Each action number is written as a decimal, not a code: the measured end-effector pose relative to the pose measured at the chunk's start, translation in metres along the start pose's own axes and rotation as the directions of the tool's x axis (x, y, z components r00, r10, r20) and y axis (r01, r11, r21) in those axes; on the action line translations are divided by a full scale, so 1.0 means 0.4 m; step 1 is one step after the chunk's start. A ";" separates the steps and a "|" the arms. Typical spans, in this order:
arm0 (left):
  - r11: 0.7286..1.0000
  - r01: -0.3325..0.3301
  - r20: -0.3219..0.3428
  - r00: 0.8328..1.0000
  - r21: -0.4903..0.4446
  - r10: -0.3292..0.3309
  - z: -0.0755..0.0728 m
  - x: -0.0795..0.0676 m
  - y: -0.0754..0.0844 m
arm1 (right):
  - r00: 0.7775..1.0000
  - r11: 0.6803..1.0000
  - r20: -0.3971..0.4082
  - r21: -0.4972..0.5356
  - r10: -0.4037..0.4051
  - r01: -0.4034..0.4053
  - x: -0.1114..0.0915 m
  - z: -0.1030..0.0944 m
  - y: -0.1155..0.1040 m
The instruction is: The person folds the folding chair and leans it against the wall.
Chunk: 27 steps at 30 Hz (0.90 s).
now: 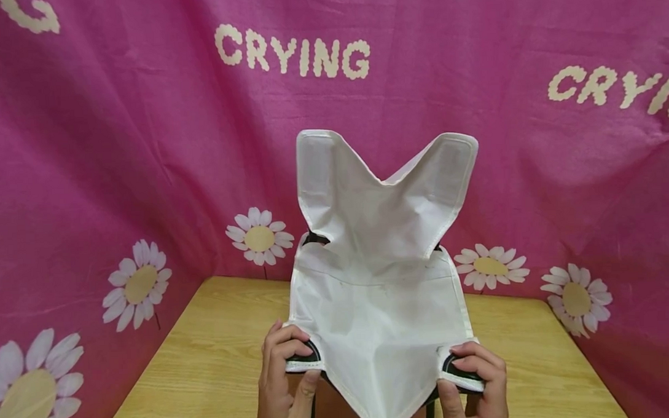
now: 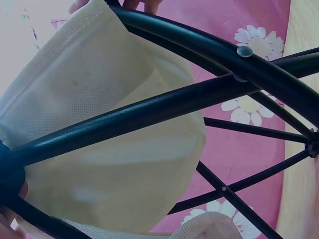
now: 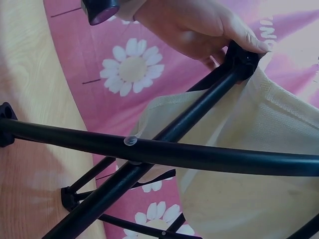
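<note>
A small folding chair with a white fabric seat (image 1: 385, 312) stands on crossed black tubes (image 2: 129, 119) in front of me. Its backrest panel (image 1: 385, 225) rises at the far side with a V-shaped dip along the top. My left hand (image 1: 287, 373) grips the seat's near left corner, fingers over the black corner piece and thumb below. On the near right corner, my right hand (image 1: 475, 379) holds the matching piece the same way. In the right wrist view the left hand (image 3: 194, 30) shows at its corner joint. The fabric between the hands sags to a point.
The chair is on a light wooden table (image 1: 206, 349). Behind and on both sides hangs a pink cloth (image 1: 171, 116) printed with daisies and lettering. Black end caps (image 3: 70, 199) of the frame lie close to the tabletop.
</note>
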<state>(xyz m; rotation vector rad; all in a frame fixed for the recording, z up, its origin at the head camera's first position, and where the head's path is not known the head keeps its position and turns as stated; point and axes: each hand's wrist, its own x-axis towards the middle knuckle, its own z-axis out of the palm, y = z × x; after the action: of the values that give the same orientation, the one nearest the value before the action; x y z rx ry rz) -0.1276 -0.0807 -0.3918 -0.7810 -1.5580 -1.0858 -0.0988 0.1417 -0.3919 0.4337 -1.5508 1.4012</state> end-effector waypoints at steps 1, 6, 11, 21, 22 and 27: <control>1.000 -0.001 0.000 1.000 0.000 0.001 0.000 0.001 0.001 | 1.000 1.000 -0.001 -0.003 0.004 -0.004 0.000 0.001 -0.001; 1.000 0.000 -0.003 1.000 0.005 0.000 0.001 0.006 0.003 | 1.000 1.000 -0.008 0.013 -0.004 0.004 0.001 0.007 -0.004; 1.000 -0.006 0.002 1.000 0.000 0.006 0.003 0.008 0.003 | 1.000 1.000 -0.008 0.007 0.003 -0.003 0.002 0.014 -0.010; 1.000 0.007 0.004 1.000 0.010 -0.007 0.010 0.009 0.005 | 1.000 1.000 0.002 0.005 -0.010 0.010 0.003 0.020 -0.014; 1.000 0.004 0.004 1.000 0.012 -0.004 0.011 0.010 0.006 | 1.000 1.000 0.004 -0.001 -0.010 0.010 0.003 0.020 -0.015; 1.000 -0.016 0.005 1.000 0.014 0.016 0.013 0.016 0.008 | 1.000 1.000 0.013 -0.010 -0.012 0.012 0.005 0.021 -0.018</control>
<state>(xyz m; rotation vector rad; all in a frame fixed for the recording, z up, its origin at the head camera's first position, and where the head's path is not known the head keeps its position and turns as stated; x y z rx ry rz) -0.1284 -0.0752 -0.3851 -0.7856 -1.5600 -1.0609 -0.0974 0.1327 -0.3852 0.4457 -1.5625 1.3829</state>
